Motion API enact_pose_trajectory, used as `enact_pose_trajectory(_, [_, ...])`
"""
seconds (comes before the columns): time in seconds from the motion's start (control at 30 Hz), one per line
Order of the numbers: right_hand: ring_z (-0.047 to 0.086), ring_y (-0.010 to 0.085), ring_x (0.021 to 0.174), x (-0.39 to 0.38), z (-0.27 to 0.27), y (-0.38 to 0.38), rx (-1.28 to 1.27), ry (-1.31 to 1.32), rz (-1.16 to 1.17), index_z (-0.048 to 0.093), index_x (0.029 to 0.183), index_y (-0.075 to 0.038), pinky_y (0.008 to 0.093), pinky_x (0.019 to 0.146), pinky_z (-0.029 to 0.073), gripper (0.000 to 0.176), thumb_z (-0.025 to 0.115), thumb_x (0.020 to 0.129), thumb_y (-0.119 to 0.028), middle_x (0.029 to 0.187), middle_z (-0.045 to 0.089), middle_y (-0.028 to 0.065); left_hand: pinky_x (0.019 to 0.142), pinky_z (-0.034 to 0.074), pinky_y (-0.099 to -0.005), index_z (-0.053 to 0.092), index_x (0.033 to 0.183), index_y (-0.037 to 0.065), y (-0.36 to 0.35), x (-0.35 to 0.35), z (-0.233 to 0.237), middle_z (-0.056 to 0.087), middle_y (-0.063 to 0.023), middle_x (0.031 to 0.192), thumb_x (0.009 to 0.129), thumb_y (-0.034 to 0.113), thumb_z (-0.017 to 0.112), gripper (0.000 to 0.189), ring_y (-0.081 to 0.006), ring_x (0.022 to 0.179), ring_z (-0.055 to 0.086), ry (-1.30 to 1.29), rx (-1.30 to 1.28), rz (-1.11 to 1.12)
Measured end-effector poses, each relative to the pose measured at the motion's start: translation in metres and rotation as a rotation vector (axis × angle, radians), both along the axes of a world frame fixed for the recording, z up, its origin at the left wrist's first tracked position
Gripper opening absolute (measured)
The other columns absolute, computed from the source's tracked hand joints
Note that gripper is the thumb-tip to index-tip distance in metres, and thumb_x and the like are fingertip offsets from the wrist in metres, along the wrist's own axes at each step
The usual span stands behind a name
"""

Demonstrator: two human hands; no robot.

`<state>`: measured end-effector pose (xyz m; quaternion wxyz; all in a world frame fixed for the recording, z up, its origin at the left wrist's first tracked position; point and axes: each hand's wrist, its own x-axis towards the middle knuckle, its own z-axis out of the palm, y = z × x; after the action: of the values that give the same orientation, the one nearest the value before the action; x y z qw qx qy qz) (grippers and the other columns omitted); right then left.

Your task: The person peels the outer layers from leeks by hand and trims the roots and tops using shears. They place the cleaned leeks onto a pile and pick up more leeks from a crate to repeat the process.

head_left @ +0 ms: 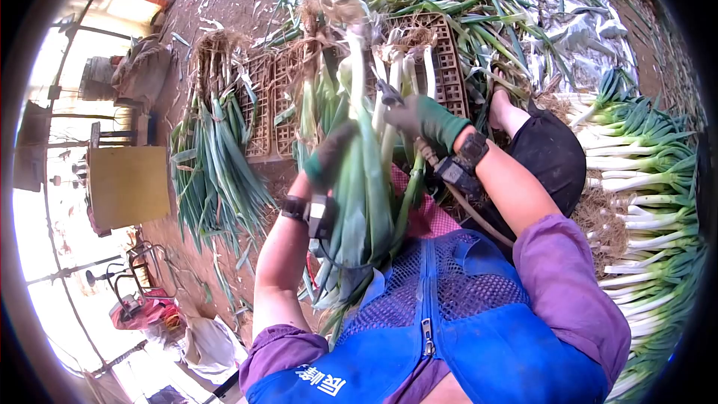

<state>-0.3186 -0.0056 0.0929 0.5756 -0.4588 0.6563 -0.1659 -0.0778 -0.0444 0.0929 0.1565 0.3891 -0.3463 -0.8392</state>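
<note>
My left hand point(330, 157), in a dark green glove and blurred by motion, is closed round a large leek point(360, 123). Its white root end points away from me and its leaves hang down over my lap. In my right hand point(428, 121), also gloved, is an air blow gun point(390, 94) with a hose point(479, 217) trailing back beside my arm. The nozzle sits just right of the leek's white stalk. More leeks with roots lie on a brown plastic crate point(449, 60) just beyond my hands.
A bundle of untrimmed leeks point(217, 135) lies to the left. Cleaned leeks point(643, 209) form a long row on the right. Leaf scraps point(479, 0) cover the ground ahead. A yellowish board point(129, 187) and a metal-framed cart point(142, 284) stand at far left.
</note>
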Motion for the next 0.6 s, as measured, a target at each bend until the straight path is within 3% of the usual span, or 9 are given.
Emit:
enact_pose_trajectory(0.03, [0.067, 0.0215, 0.068, -0.002, -0.01, -0.007, -0.005, 0.016, -0.004, 0.066, 0.119, 0.001, 0.0341, 0.067, 0.055, 0.058, 0.052, 0.086, -0.044, 0.08, 0.068, 0.0219, 0.099, 0.049, -0.0333, 0.06, 0.125, 0.004, 0.009, -0.006, 0.005, 0.065, -0.0104, 0.116, 0.102, 0.023, 0.05, 0.031, -0.021, 0.109, 0.063, -0.11, -0.021, -0.047])
enact_pose_trajectory(0.07, [0.068, 0.0302, 0.067, 0.0, -0.024, -0.014, -0.161, 0.107, -0.03, 0.072, 0.09, 0.005, 0.0376, 0.065, 0.053, 0.061, 0.057, 0.079, -0.053, 0.076, 0.07, 0.0211, 0.103, 0.046, -0.0341, 0.059, 0.127, 0.004, 0.018, -0.011, 0.01, 0.063, -0.0119, 0.121, 0.101, 0.019, 0.05, 0.031, -0.022, 0.115, 0.06, -0.193, -0.178, -0.166])
enact_pose_trajectory(0.13, [0.069, 0.0322, 0.07, -0.007, -0.032, -0.021, -0.153, 0.14, -0.048, 0.071, 0.091, 0.006, 0.0381, 0.068, 0.054, 0.062, 0.056, 0.08, -0.053, 0.077, 0.069, 0.023, 0.107, 0.042, -0.0373, 0.056, 0.129, 0.002, 0.023, -0.01, 0.009, 0.06, -0.0159, 0.127, 0.095, 0.008, 0.05, 0.035, -0.0286, 0.121, 0.055, -0.194, -0.577, -0.399])
enact_pose_trajectory(0.2, [0.069, 0.0345, 0.074, -0.014, -0.058, -0.039, -0.138, 0.196, -0.044, 0.07, 0.091, 0.007, 0.0393, 0.071, 0.054, 0.062, 0.056, 0.08, -0.053, 0.079, 0.068, 0.0259, 0.111, 0.038, -0.0406, 0.053, 0.132, 0.001, 0.022, -0.009, 0.007, 0.057, -0.02, 0.132, 0.089, -0.003, 0.049, 0.043, -0.0352, 0.128, 0.051, -0.206, -0.736, -0.498])
enact_pose_trajectory(0.27, [0.069, 0.0352, 0.073, -0.011, -0.043, -0.036, -0.21, 0.219, 0.048, 0.07, 0.09, 0.008, 0.0397, 0.071, 0.054, 0.061, 0.057, 0.08, -0.051, 0.077, 0.068, 0.0269, 0.111, 0.039, -0.042, 0.052, 0.132, 0.001, 0.018, -0.013, 0.015, 0.057, -0.0216, 0.131, 0.086, -0.005, 0.05, 0.047, -0.0384, 0.128, 0.051, -0.315, -0.69, -0.551])
enact_pose_trajectory(0.33, [0.069, 0.0359, 0.072, -0.006, -0.035, -0.037, -0.267, 0.288, 0.099, 0.07, 0.09, 0.008, 0.0405, 0.071, 0.054, 0.06, 0.057, 0.081, -0.05, 0.076, 0.067, 0.0282, 0.11, 0.04, -0.0422, 0.052, 0.132, 0.001, 0.016, -0.01, 0.015, 0.057, -0.0219, 0.131, 0.084, -0.005, 0.051, 0.048, -0.039, 0.126, 0.052, -0.326, -0.85, -0.621])
enact_pose_trajectory(0.5, [0.07, 0.0359, 0.077, -0.006, -0.045, -0.05, -0.142, 0.298, 0.113, 0.069, 0.087, 0.01, 0.0411, 0.073, 0.054, 0.059, 0.055, 0.082, -0.048, 0.079, 0.068, 0.0274, 0.109, 0.041, -0.0425, 0.053, 0.132, 0.001, 0.009, 0.001, -0.012, 0.056, -0.0222, 0.131, 0.083, -0.006, 0.051, 0.049, -0.0394, 0.125, 0.053, -0.429, -1.207, -0.769])
enact_pose_trajectory(0.6, [0.07, 0.0362, 0.077, -0.007, -0.045, -0.052, -0.17, 0.297, 0.125, 0.069, 0.089, 0.008, 0.0412, 0.075, 0.054, 0.057, 0.054, 0.082, -0.047, 0.077, 0.067, 0.0284, 0.108, 0.042, -0.0417, 0.053, 0.133, 0.002, 0.008, 0.001, -0.021, 0.056, -0.0223, 0.132, 0.082, -0.007, 0.053, 0.052, -0.0396, 0.125, 0.053, -0.412, -1.21, -0.743])
